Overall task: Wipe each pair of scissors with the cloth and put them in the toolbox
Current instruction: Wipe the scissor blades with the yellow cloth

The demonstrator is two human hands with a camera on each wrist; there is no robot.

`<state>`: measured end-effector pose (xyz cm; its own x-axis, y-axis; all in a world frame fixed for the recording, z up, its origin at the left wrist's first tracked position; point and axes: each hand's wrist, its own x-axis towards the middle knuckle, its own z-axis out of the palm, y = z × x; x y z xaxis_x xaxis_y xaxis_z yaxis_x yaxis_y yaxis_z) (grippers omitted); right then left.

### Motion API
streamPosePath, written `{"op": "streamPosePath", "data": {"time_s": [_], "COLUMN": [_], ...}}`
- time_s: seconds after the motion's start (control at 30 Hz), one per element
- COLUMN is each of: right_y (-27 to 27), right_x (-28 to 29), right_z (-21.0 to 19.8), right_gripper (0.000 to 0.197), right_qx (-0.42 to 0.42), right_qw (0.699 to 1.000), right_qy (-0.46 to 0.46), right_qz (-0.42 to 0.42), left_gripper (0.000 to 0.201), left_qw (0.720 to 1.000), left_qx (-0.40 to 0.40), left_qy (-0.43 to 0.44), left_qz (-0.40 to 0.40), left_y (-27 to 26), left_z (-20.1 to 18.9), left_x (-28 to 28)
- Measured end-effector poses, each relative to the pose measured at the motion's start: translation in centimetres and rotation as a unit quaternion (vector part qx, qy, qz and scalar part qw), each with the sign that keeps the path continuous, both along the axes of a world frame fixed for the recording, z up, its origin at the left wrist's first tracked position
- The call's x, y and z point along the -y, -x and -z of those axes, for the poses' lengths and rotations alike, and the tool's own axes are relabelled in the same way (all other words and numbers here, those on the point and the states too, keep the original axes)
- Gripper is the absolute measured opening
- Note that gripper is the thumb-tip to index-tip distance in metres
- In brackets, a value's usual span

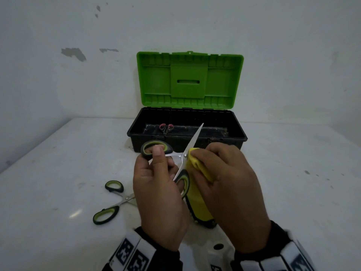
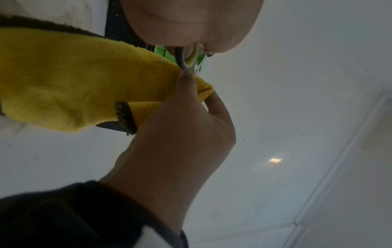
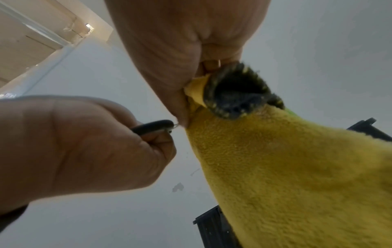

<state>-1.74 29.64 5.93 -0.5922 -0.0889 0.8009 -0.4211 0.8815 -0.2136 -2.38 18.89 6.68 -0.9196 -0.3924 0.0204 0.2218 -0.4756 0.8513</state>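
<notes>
Gripping scissors [image 1: 181, 157], left hand [image 1: 158, 192]; right hand [image 1: 224, 184] clutching cloth [image 1: 199, 204]; white table [image 1: 58, 163], scuffed wall [image 1: 74, 53].

The held scissors [image 1: 183, 163], black handles with light-green inner rings, are spread wide open above the table in front of the toolbox; one bare steel blade points up and away toward the box. The cloth [image 1: 199, 188], yellow with a dark stitched edge, is folded over the other blade near the pivot and hangs downward. A second pair of scissors [image 1: 111, 202], same colours, lies open on the table to the left. The toolbox [image 1: 187, 141] has a black base and a green lid [image 1: 189, 81] standing upright and open. A small pair of red-handled scissors [image 1: 166, 128] lies inside, at the left.
</notes>
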Motion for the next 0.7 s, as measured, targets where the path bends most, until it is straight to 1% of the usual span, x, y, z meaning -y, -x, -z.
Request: {"op": "streamPosePath", "data": {"time_s": [0.1,0.2,0.33,0.43,0.5,0.57,0.7], "right_y": [0.1,-0.1,-0.7,-0.8,-0.6,-0.5,-0.5], "right_x": [-0.2,0.2,-0.1,-1.0,-0.9,-0.2,1.4], "right_z": [0.4,0.3,0.3,0.2,-0.1,-0.4,0.0], "right_gripper": [0.023,0.018,0.028,0.029,0.031,0.029,0.020], "right_qx": [-0.023,-0.037,-0.024,-0.012,-0.021,-0.028,-0.030], "right_qw": [1.000,0.999,0.999,1.000,0.999,0.998,1.000], "right_qy": [-0.009,-0.016,-0.035,0.020,0.048,0.052,0.009], "right_qz": [0.010,-0.016,-0.031,-0.016,-0.011,-0.015,-0.007], "left_gripper": [0.022,0.023,0.023,0.023,0.023,0.024,0.024], "left_qw": [1.000,1.000,1.000,1.000,0.999,0.999,0.999], "left_qx": [-0.001,-0.002,-0.002,-0.009,-0.006,-0.001,0.005], "left_qy": [-0.003,-0.009,-0.023,-0.028,-0.035,-0.033,-0.038], "left_qz": [0.011,0.009,0.002,0.003,0.011,0.015,0.019], "left_y": [-0.1,0.0,0.2,0.2,0.1,0.1,0.1], "left_z": [0.0,0.0,-0.1,-0.3,-0.3,-0.2,-0.1], "left_x": [-0.4,-0.5,0.0,0.2,0.2,0.0,0.0]}}
